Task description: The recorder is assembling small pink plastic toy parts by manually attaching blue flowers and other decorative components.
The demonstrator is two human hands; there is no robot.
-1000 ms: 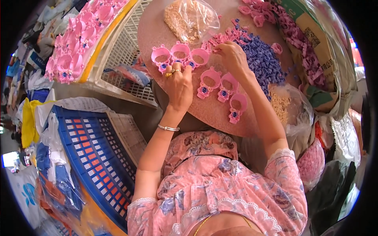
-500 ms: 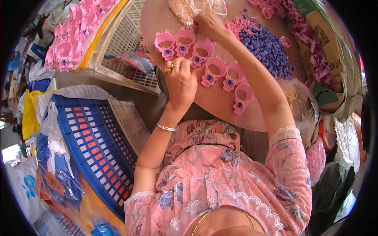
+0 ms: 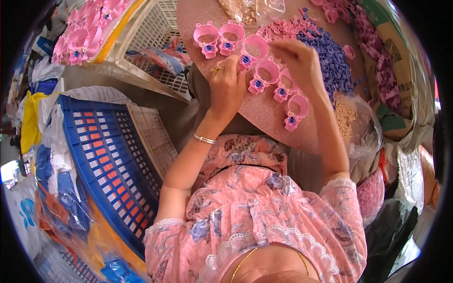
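Several pink plastic ring pieces (image 3: 268,72), each with small knobs and a blue centre on its lower part, lie in a slanting row along the table's near edge. My left hand (image 3: 228,86) is closed, its thumb and forefinger pressed at the blue end of the third ring piece (image 3: 255,46). Over the upper right of that piece comes my right hand (image 3: 302,63), fingers drawn together and pointing left; whatever they may hold is too small to see. A clear bag of small beige bits (image 3: 243,10) lies beyond both hands.
Blue small parts (image 3: 328,59) and pink small parts (image 3: 285,31) are heaped right of the row. More beige bits (image 3: 346,118) sit in a bag at the right edge. A white crate (image 3: 153,42), a blue basket (image 3: 111,165) and a tray of finished-looking pink pieces (image 3: 89,33) stand left.
My right hand has come back from the bag of beige bits toward the third ring piece. My left hand stays at that piece. The whole view has shifted slightly.
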